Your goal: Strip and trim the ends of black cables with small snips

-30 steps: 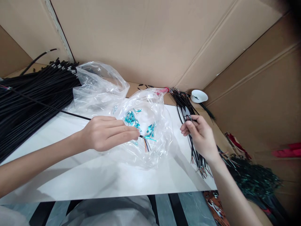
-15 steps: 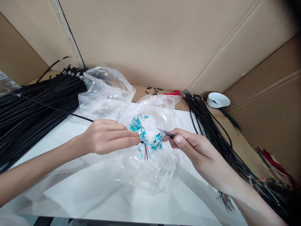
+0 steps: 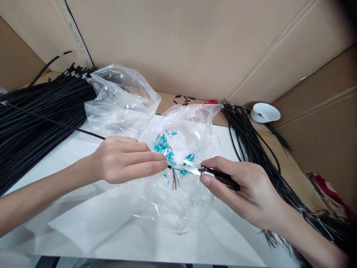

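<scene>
My left hand (image 3: 126,160) pinches the end of a thin black cable (image 3: 55,122), whose stripped coloured wires (image 3: 174,181) fan out past my fingertips. My right hand (image 3: 245,188) grips small scissors (image 3: 205,172), their metal tips pointing left towards the coloured wires. Both hands hover over a clear plastic bag (image 3: 181,178) lying open on the white table (image 3: 92,223). Several small teal foil scraps (image 3: 164,146) lie on the bag.
A thick pile of black cables (image 3: 33,123) fills the left side. A second clear bag (image 3: 119,100) stands behind my left hand. Another bundle of black cables (image 3: 251,149) runs down the right, near a small white bowl (image 3: 264,112). Cardboard walls (image 3: 181,44) enclose the table.
My right hand moved left from the right-hand cable bundle to the bag, and now holds the scissors with the tips near the stripped wires. My left hand stayed in place.
</scene>
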`<state>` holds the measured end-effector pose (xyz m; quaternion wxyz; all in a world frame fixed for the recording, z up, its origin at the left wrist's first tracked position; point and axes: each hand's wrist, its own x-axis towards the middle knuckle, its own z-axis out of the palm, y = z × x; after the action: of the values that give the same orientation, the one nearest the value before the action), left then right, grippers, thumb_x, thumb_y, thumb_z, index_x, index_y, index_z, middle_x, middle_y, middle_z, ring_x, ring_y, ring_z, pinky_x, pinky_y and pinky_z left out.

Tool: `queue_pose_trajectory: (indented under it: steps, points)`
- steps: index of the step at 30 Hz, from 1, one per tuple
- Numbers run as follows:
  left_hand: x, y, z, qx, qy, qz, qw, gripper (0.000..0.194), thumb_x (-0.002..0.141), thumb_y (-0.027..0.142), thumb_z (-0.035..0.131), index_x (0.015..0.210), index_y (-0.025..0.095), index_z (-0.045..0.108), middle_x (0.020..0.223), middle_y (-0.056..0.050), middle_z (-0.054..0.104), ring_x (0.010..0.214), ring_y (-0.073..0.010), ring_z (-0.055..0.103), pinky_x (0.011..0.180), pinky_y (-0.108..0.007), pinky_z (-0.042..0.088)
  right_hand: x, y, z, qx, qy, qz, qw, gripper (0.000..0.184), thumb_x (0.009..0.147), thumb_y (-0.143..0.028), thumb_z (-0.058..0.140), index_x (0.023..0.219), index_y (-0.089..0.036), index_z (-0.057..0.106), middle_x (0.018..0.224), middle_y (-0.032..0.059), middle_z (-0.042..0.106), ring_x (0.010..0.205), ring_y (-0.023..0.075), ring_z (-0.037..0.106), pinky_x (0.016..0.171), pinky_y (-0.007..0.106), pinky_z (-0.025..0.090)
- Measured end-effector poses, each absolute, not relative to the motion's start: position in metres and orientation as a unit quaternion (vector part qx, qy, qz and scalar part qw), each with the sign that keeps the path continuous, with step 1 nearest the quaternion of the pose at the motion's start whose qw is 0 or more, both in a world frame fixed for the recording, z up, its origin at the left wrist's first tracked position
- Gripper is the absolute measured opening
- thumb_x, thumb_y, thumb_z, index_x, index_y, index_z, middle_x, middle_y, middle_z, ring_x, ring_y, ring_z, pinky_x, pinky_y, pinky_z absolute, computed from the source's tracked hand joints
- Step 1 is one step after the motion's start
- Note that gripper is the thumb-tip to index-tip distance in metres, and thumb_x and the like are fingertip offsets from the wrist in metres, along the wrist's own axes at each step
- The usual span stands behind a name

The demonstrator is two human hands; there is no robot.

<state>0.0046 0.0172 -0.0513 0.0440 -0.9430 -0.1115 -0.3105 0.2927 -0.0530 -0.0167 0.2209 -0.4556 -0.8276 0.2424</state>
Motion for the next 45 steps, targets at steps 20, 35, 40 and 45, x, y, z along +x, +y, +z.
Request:
queue_pose_trajectory:
  steps: [20,35,40,45]
  points:
    - [0.003,0.015,-0.051,-0.942,-0.121,-0.307,0.06,0.028,0.098,0.009,0.056,0.113,0.028,0.07,0.112,0.001,0.077,0.086,-0.0143,0.074,0.068,-0.027,0.054,0.288,-0.045,-0.01,-0.392,-0.863,0.213,0.237,0.018,0.098,-0.023,0.057,0.086,-0.015,0.067,0.054,-0.0058,0.052,0.043,0.0055,0.041,0.043,0.02,0.03]
    - [0.004,0.01,-0.048,-0.944,-0.133,-0.296,0.052,0.027,0.098,0.01,0.055,0.112,0.027,0.07,0.11,0.001,0.077,0.083,-0.0134,0.073,0.07,-0.027,0.054,0.286,-0.044,-0.01,-0.395,-0.866,0.202,0.23,0.024,0.098,-0.026,0.056,0.079,-0.016,0.066,0.056,-0.0027,0.059,0.044,0.0065,0.045,0.045,0.02,0.034]
    - [0.004,0.01,-0.049,-0.942,-0.131,-0.305,0.047,0.029,0.096,0.01,0.057,0.114,0.03,0.069,0.11,0.001,0.077,0.083,-0.015,0.074,0.068,-0.028,0.055,0.285,-0.044,-0.009,-0.402,-0.864,0.204,0.225,0.024,0.098,-0.027,0.055,0.08,-0.017,0.067,0.056,-0.0021,0.059,0.044,0.0076,0.046,0.045,0.021,0.034]
    - [0.001,0.01,-0.052,-0.945,-0.147,-0.292,0.033,0.033,0.096,0.01,0.057,0.118,0.032,0.067,0.113,0.001,0.076,0.086,-0.0148,0.074,0.07,-0.029,0.056,0.284,-0.044,-0.009,-0.399,-0.864,0.204,0.23,0.022,0.098,-0.026,0.055,0.083,-0.017,0.068,0.054,-0.0032,0.056,0.043,0.0073,0.044,0.044,0.02,0.033]
